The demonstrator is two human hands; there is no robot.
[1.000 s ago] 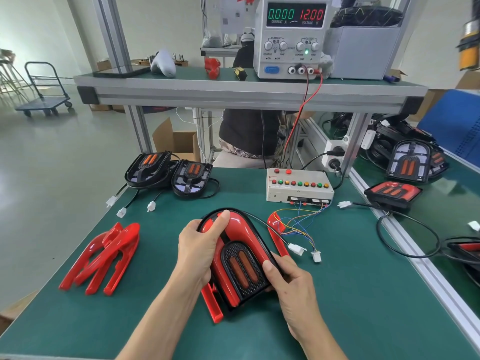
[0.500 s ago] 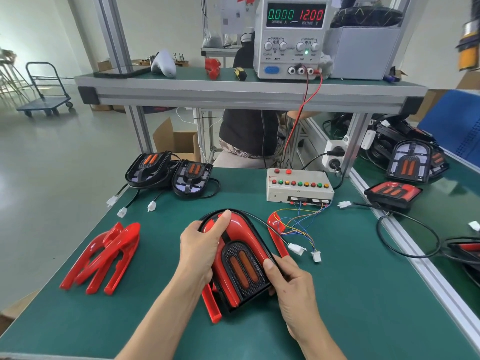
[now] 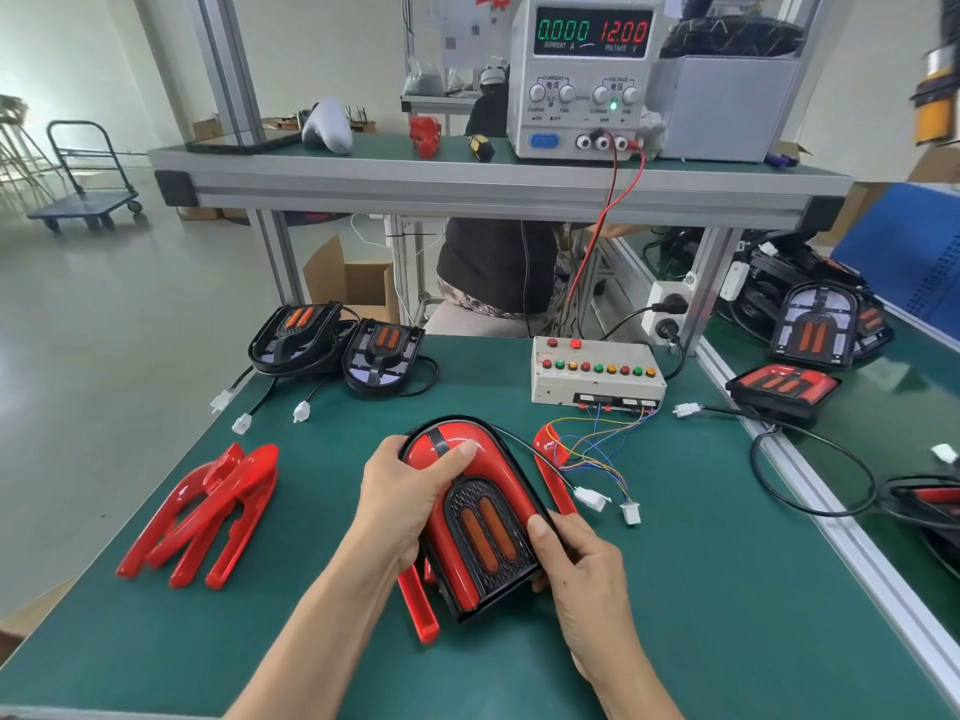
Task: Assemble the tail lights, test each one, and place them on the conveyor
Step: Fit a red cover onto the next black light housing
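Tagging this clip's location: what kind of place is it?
Likely a factory assembly and test bench: a DC power supply on the shelf, a button test box, and a tail light held in both hands.

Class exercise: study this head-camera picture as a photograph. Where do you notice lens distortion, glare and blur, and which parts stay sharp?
Head view: wide-angle bending bows the grey aluminium shelf beam and splays its posts; soft window glare whitens the pale floor at left; the yellow-and-black object at the top right edge is smeared; the glossy red tail light, both hands and the power supply's lit digits read sharp.
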